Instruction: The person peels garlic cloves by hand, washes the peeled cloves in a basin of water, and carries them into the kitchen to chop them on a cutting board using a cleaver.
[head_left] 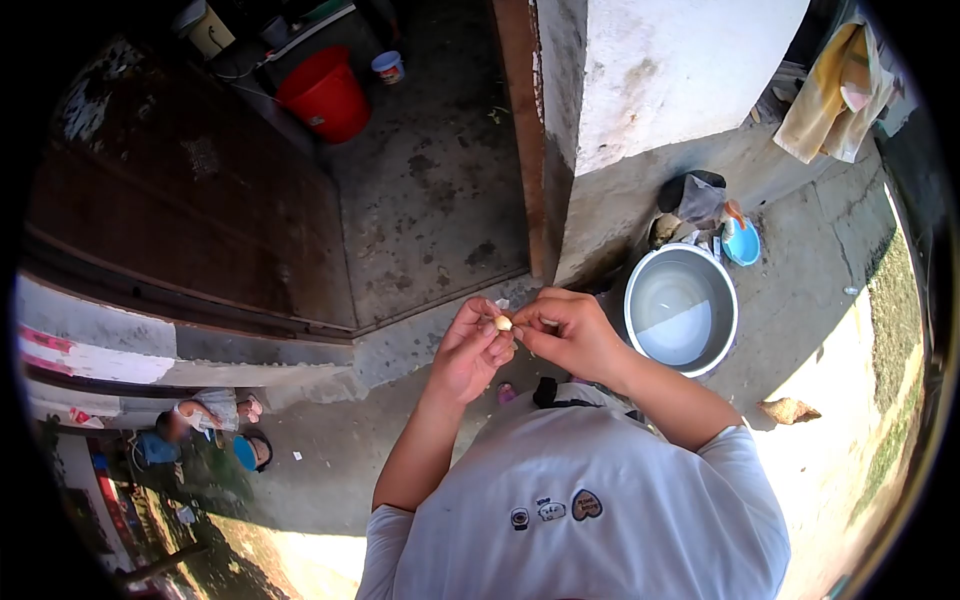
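A small, pale, rounded piece that looks like a garlic clove [503,323] is held up in front of my chest. My left hand [470,350] pinches it between thumb and fingers, with the other fingers curled beneath. From the other side, the thumb and forefinger of my right hand [572,328] are closed at the clove's edge. A whitish flake [502,303] shows just above the clove, by my fingertips. Below my hands is the front of my light shirt [560,470].
To the right stands a large metal basin [640,310] of water, with a blue bowl [741,243] behind it. A brown hen [789,411] is farther right. Past the open doorway is a red bucket [325,95]. Another person [208,408] sits at the lower left near a bucket [252,452].
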